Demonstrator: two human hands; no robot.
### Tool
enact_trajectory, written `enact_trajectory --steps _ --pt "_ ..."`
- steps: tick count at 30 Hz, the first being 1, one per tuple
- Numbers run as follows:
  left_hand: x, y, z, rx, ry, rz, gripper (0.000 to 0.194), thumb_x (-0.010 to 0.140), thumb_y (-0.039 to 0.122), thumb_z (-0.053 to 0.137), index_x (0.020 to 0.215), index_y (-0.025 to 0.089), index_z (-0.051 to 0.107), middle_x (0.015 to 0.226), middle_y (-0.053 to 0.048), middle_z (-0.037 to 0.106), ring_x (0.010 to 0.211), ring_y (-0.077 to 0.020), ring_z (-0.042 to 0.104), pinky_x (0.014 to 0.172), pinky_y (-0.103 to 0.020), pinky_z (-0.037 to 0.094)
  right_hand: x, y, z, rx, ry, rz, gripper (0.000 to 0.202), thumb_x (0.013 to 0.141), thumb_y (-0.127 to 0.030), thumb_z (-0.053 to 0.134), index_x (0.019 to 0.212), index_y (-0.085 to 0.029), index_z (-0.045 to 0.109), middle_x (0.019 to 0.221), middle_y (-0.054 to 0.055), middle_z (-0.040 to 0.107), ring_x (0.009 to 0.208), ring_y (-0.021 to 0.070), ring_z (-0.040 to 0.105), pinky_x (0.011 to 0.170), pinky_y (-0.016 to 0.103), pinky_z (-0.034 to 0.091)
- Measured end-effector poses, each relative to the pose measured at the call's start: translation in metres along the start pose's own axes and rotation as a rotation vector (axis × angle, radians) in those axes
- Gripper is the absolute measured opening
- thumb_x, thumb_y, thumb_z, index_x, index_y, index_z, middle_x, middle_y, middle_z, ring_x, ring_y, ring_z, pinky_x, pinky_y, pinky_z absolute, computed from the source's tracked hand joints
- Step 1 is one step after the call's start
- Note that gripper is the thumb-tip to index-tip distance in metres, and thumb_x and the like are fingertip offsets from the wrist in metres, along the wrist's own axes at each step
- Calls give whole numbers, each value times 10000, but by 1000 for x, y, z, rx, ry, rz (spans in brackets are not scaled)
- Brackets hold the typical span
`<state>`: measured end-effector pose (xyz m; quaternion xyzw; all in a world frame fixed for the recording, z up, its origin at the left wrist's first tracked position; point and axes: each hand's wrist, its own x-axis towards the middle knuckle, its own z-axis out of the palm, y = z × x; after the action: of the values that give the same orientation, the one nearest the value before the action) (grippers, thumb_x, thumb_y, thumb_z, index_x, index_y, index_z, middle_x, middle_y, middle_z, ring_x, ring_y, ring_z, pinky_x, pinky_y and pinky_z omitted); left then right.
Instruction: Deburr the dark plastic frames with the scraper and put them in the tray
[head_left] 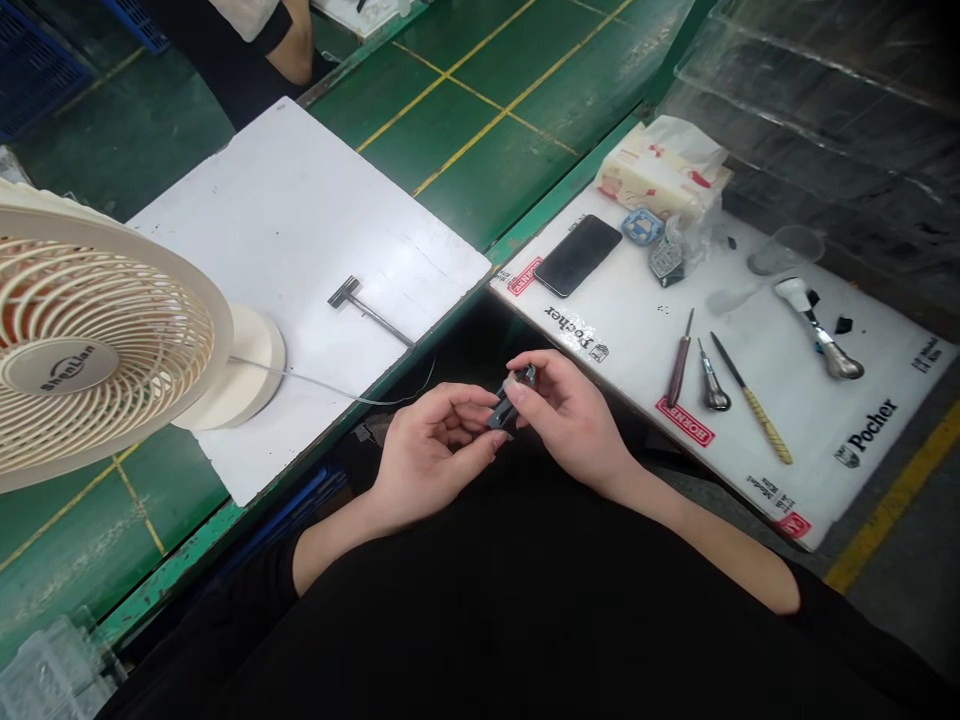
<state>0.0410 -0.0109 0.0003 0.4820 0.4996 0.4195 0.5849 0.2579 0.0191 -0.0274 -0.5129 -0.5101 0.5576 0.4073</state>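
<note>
Between my hands, above my lap, is a small dark grey part (501,412) with a glossy surface; its exact kind I cannot make out. My left hand (435,440) pinches its lower left end between thumb and fingers. At its upper right end, the thumb and fingers of my right hand (562,415) close round it and hide some of it. A T-shaped metal tool (375,315) lies on the white board (300,220) ahead of my left hand. The nearest tools to my right hand are a dark-handled screwdriver-like tool (679,370) and a short awl-like tool (712,378).
A cream fan (112,340) stands at left, its cord (337,392) running toward my hands. On the right-hand board (630,310) lie a phone (577,255), a tissue pack (652,175), a yellow-handled file (754,400) and a chrome-ended part (817,330). Another person's arm (292,45) shows at the top.
</note>
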Motion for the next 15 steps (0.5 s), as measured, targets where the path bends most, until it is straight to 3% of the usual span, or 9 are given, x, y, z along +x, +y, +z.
enact_trajectory --steps 4,11,15 --pt "1 3 3 -79 2 -3 318 933 276 1034 1191 215 858 1027 -56 858 882 -222 883 792 -334 775 2 -4 1 -17 -37 -13 379 1110 -605 830 1304 -283 774 1014 21 756 869 220 731 770 368 636" --pt "0 8 4 -134 56 -38 301 846 239 1089 967 199 817 902 -20 830 764 -187 860 728 -285 745 1 0 14 20 35 -113 354 1079 -572 864 1282 -296 775 1046 35 751 927 244 723 791 392 620" --pt "2 5 0 -166 62 -80 329 841 253 1097 953 192 794 899 -30 845 780 -196 874 741 -280 744 3 3 17 12 76 -118 375 1072 -601 878 1275 -298 792 1034 31 754 909 238 722 800 400 609"
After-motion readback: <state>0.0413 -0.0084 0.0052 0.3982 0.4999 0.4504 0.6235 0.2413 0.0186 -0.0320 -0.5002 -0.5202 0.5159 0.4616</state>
